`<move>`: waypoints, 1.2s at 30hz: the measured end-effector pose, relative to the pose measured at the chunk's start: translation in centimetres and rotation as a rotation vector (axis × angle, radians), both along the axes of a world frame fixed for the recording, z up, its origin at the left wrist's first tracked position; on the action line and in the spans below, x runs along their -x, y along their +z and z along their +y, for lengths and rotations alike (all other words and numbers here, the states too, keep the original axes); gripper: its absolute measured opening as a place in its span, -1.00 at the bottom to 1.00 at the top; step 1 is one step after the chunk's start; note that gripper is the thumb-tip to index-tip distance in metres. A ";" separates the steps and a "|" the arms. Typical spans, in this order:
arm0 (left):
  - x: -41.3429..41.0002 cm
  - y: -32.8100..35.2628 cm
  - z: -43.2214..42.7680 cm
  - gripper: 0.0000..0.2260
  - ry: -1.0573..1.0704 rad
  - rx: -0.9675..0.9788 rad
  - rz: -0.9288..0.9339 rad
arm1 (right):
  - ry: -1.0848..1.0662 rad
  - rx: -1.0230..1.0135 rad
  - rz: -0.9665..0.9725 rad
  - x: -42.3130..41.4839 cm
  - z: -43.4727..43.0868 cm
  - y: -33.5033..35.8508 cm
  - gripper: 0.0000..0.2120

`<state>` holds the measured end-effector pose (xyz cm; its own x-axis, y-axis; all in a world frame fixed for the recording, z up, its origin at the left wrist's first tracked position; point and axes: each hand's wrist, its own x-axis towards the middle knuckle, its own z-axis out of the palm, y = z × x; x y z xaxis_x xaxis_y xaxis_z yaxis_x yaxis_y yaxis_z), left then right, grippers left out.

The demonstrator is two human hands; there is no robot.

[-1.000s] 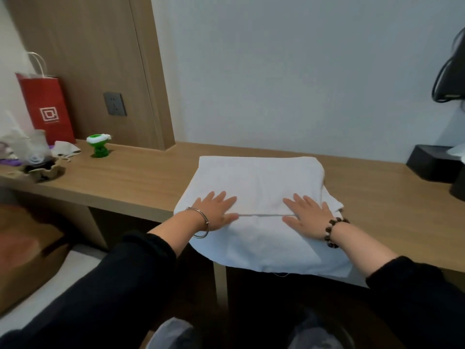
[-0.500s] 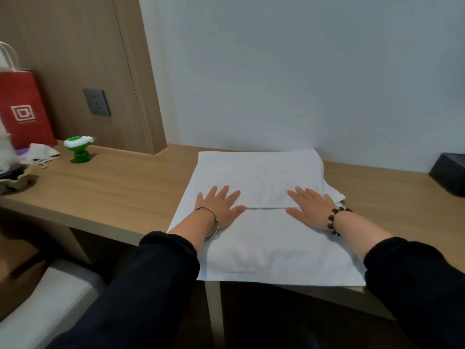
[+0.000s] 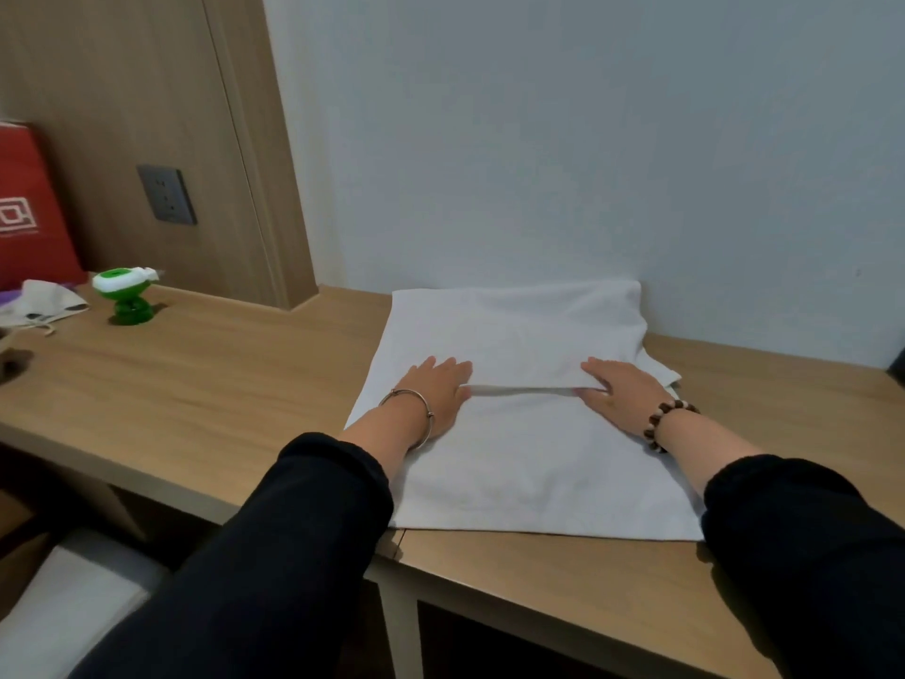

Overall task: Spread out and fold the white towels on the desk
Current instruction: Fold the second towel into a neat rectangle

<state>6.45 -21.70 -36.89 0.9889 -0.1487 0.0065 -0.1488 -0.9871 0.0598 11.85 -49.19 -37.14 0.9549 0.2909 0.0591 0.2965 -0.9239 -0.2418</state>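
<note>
- White towel [image 3: 529, 463] lies flat on the wooden desk [image 3: 220, 394]. Its far edge is against the pale wall and its near edge sits just short of the desk's front lip. We see a folded edge running across its middle.
- Left hand [image 3: 436, 392] rests palm down on the towel at the left end of that folded edge, fingers straight, gripping nothing.
- Right hand [image 3: 619, 396] rests the same way at the right end, flat and gripping nothing.
- We cannot tell whether any fingertips are tucked beneath the upper layer.
- We see a silver bangle [image 3: 416, 409] on the left wrist and a bead bracelet [image 3: 668, 419] on the right.
- Well to the left on the desk stands a green and white toy [image 3: 125, 296], with a red paper bag [image 3: 29, 213] behind it and a grey wall socket [image 3: 166, 193] on the wooden panel above.
</note>
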 end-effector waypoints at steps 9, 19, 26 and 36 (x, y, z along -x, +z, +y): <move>0.0 3.4 2.6 -0.52 0.108 0.008 -0.121 | -0.295 0.305 -0.326 1.3 1.2 3.5 -0.72; 5.1 7.1 3.4 -0.44 0.079 0.129 -0.471 | -0.318 -0.087 -0.662 6.9 1.8 7.7 -0.62; 12.3 5.4 4.0 -0.42 0.051 -0.130 -0.338 | -0.272 -0.110 -0.648 15.1 0.9 6.0 -0.73; 16.5 -0.5 2.4 -0.62 -0.046 0.002 -0.133 | -0.057 0.118 0.043 17.6 -1.5 -0.1 -0.55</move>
